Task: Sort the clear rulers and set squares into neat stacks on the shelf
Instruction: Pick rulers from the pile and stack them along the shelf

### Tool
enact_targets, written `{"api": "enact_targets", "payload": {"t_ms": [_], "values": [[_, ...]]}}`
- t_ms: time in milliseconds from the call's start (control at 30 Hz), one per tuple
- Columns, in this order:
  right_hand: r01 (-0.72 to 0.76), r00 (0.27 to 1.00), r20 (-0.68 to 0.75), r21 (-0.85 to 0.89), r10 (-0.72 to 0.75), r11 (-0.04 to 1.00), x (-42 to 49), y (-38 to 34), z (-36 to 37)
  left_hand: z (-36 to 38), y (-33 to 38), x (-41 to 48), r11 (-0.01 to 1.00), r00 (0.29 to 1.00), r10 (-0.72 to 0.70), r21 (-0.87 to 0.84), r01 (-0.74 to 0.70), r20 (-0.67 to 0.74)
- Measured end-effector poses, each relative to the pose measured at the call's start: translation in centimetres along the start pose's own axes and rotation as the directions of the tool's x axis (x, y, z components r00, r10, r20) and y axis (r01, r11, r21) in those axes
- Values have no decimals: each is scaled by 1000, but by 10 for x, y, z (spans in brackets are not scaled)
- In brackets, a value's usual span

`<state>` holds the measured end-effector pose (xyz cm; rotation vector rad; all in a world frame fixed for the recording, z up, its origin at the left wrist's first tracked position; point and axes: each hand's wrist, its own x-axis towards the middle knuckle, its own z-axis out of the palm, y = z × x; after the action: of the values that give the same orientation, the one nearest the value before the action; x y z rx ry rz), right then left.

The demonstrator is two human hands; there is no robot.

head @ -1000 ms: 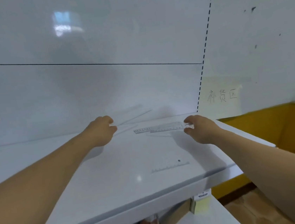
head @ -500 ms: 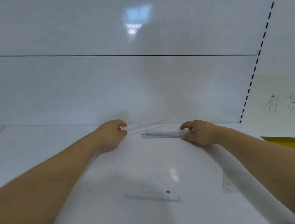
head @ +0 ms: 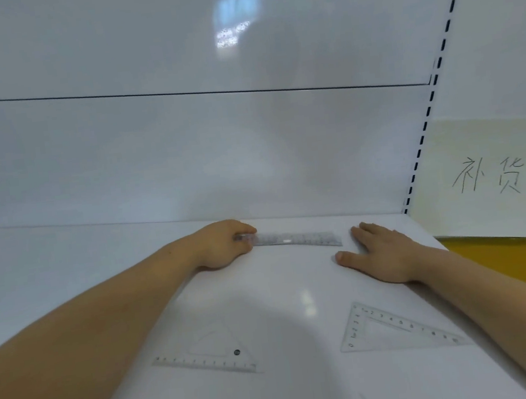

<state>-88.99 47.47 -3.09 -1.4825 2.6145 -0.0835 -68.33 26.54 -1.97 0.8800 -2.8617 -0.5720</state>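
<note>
Ruler (head: 299, 240) at back of shelf (head: 309, 391), left end pinched in left hand (head: 224, 246); right hand (head: 382, 251) flat and open just beside other end. Looked light, stiff, slippery; probably best nipped by an edge.

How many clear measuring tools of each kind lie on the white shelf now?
Clear straight ruler: 1, at the back of the shelf; whether more lie under it, I cannot tell.
Clear set squares: 2, the left set square and the right set square, near the front.
Total: 3
</note>
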Motion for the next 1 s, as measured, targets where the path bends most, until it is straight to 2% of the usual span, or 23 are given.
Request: {"api": "enact_targets", "payload": {"t_ms": [100,367,533,633,833,1000], "values": [[0,1000,-4,-6,0,1000,0,2,3,2,-2,1,1000,1000,-15,-4,15,-25],[26,1000,-6,-5,-26,1000,1,3,4,2,-5,8,998,996,62,-16,-63,-67],[51,999,5,-6,-51,999,1,-4,-6,-4,-7,0,994,994,-64,-91,57,-83],[75,997,-10,-60,-76,995,17,-24,-23,-12,-14,-18,993,988,-113,-50,108,-106],[183,981,-54,-66,-187,981,43,-127,-46,-32,-62,-86,972,970,-229,26,232,-77],[333,941,-49,-54,-335,941,47,-266,-36,-67,-140,-182,936,923,-344,13,351,-172]]}}
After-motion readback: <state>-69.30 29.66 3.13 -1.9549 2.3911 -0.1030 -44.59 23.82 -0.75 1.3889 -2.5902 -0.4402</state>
